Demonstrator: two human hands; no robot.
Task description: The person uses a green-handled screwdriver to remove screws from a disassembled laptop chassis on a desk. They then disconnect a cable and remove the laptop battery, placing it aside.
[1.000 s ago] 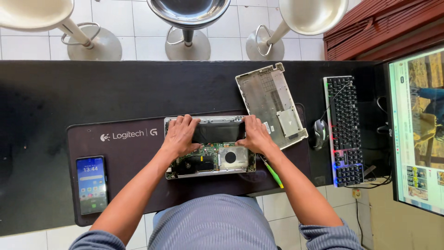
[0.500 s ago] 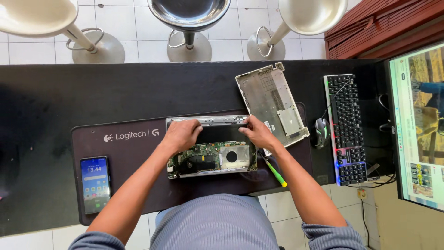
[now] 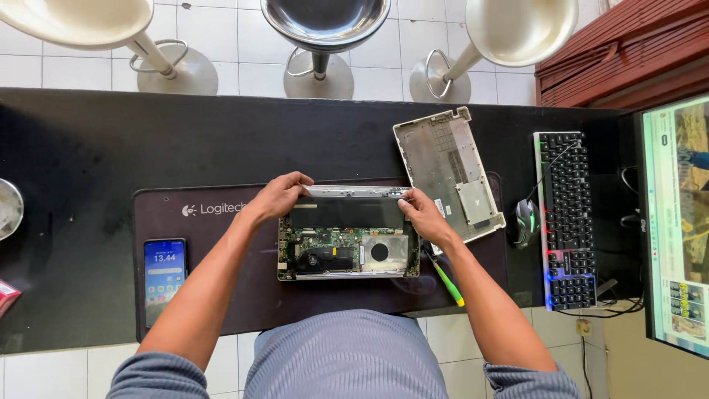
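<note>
- Left hand (image 3: 279, 198) and right hand (image 3: 422, 216) grip the opened laptop's (image 3: 347, 244) far corners, fingertips hidden.
- One removed cover (image 3: 450, 174), one phone (image 3: 163, 275), three stools cut off.

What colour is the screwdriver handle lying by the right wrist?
Green and yellow: the screwdriver lies beside the open laptop, clearest in the head view.

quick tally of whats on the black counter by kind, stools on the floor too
Opened laptop, left hand and right hand on its far corners: 1
Removed bottom cover: 1
Phone: 1
Keyboard: 1
Mouse: 1
Monitor: 1
Green-handled screwdriver: 1
Desk mat: 1
Stools: 3
Total: 11
</note>
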